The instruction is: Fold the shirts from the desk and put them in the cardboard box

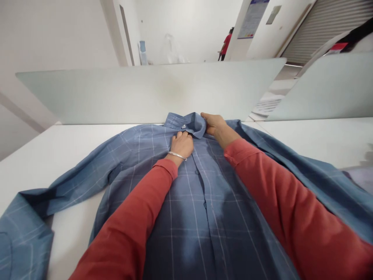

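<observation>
A blue checked long-sleeved shirt (186,202) lies front up, its sleeves spread out to both sides. Its collar (176,121) stands up at the far end, with a small label showing inside. My left hand (183,144), wearing a silver bangle (177,156), rests at the top of the button placket just below the collar, its fingers curled into the cloth. With thumb and fingers, my right hand (215,125) grips the right side of the collar. Its fingertips are partly hidden behind the fabric. Buttons (197,172) run down the front.
The shirt is on a white table (78,217). A frosted glass partition (116,95) rises along the table's far edge, with another panel (326,89) at the right. Pale cloth (361,177) lies at the right edge. Beyond the glass stands a person in red (225,43).
</observation>
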